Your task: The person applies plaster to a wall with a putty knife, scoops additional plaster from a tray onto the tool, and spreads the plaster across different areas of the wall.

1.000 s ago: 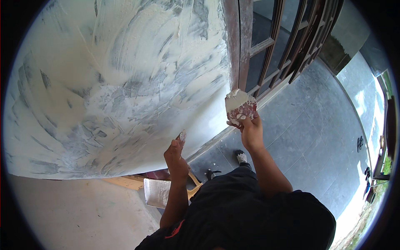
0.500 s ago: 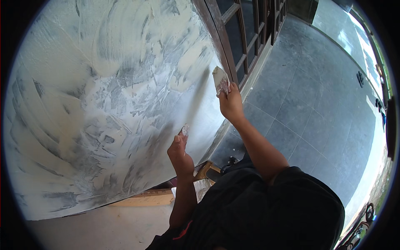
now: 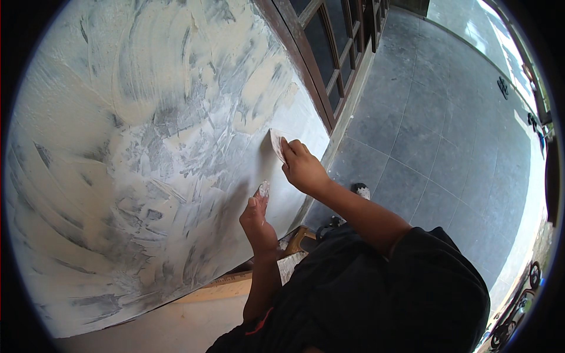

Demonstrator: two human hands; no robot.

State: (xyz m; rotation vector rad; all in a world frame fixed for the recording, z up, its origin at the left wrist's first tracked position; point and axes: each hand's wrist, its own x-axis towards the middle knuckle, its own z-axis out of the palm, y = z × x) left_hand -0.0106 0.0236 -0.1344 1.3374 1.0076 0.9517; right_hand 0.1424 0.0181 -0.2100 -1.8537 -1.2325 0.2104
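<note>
Wall (image 3: 159,135) grey, streaked cream and white. Scraper (image 3: 276,145) whitish, tilted, toward wall's right edge. Smaller tool (image 3: 264,188) smeared white, tip up.

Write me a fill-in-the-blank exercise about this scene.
The right hand holds a scraper at the streaked ____.
The left hand, holding a smeared tool, is ____ from the brown frame than the right.
The floor is laid with grey ____.
The person's shirt is mostly ____.

Missing words: wall; farther; tiles; black.
</note>
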